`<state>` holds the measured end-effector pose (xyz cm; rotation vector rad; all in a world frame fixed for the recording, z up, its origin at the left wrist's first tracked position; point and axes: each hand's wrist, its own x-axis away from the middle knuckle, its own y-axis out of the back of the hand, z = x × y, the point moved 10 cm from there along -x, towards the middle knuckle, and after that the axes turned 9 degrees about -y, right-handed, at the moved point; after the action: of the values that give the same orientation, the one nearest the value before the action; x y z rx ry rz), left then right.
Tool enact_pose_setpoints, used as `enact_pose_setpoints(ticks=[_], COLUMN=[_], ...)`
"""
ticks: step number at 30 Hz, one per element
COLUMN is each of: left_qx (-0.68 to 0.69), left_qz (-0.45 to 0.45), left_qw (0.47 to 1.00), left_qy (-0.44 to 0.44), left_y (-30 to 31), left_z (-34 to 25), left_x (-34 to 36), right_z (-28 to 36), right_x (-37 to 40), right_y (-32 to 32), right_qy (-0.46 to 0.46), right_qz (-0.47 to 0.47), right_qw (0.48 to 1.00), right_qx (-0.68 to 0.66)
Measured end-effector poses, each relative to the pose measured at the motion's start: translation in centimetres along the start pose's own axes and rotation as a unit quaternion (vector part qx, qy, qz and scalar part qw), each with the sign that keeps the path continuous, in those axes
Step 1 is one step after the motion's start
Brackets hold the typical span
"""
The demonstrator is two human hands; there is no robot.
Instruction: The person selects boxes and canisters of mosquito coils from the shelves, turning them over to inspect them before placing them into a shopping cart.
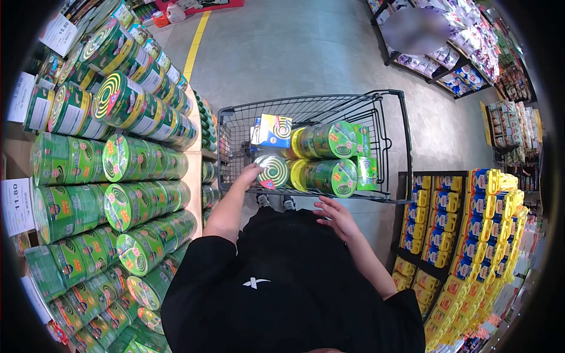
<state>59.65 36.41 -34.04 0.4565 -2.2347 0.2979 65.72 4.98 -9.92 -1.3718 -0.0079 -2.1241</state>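
My left hand [252, 175] grips the edge of a round mosquito coil tub [273, 172] with a green and white spiral on its lid, at the near left of the shopping cart [312, 107]. Inside the cart, to the right, lie green mosquito coil tubs [343, 177] on their sides, with yellow ends to the left. Behind my left hand's tub is a yellow and blue box [275, 130] with a spiral picture. My right hand [334, 214] holds nothing, fingers apart, just outside the cart's near side.
Stacked green tubs [135, 207] fill the shelf on the left, with price cards [17, 206] at its edge. A rack of yellow and blue packs [482, 200] stands at right. Another shelf of bagged goods [465, 35] is at the far right. Grey floor [282, 53] lies beyond the cart.
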Motion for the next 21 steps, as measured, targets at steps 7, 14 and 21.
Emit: enact_pose_setpoints(ticks=[7,14,21], left_qx=[-0.250,-0.392,-0.319], left_qz=[-0.238,-0.393,-0.278], left_qw=[0.897,0.799,0.886], left_qy=[-0.275,-0.232,-0.187], left_y=[3.9,8.9,8.6], left_z=[-7.1,-4.8,-2.9], left_x=[6.4,15.2,15.2], right_z=[-7.1,-9.5,-8.9], right_x=[-7.5,-8.6,-12.5], right_y=[12.9,15.2,15.6], right_qy=[0.016,-0.081,-0.050], right_qz=[-0.198,-0.215,-0.194], right_qw=[0.936,0.972,0.977], right_qx=[0.290,-0.050,-0.070])
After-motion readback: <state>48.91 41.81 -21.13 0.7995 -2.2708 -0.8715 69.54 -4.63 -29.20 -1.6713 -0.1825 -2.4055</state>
